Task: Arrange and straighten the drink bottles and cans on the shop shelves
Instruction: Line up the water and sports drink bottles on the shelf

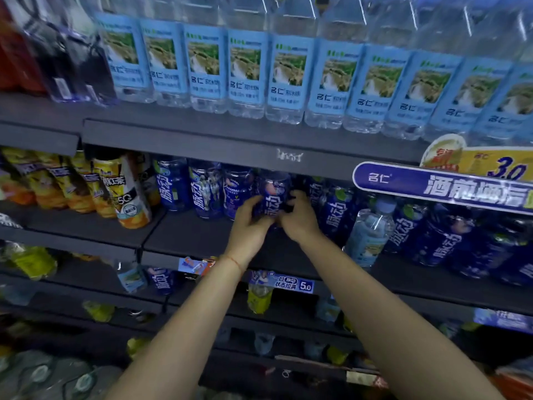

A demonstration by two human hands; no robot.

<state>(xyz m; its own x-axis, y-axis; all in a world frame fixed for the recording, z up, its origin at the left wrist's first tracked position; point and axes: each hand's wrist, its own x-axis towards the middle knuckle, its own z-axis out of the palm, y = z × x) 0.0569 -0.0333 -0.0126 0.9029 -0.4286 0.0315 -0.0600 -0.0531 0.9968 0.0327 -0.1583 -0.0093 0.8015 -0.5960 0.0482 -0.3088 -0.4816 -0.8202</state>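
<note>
Holding the dark blue bottle (pixel 272 197) with both hands, you have it on the middle shelf (pixel 202 238), in the row of same blue bottles, a little behind the front edge. Your left hand (pixel 250 223) wraps the left side of it with curled fingers, and your right hand (pixel 300 219) closes on the right side, so the grip is a narrow one around the body of the bottle.

The risk I see is with the neighbours. The blue bottle at the left (pixel 237 192) stands touching or almost touching your left hand; if you turn the held bottle quickly, your knuckles can push this one and it can fall against the next. On the right, your wrist is near another blue bottle (pixel 336 212), and a wide elbow move can tip it.

The pale water bottle (pixel 370 235) stands at the shelf front, apart from its own kind, and looks easy to knock off forward. Also the upper shelf edge (pixel 259 145) is close above the caps, so lifting high can bump the bottle top.
</note>
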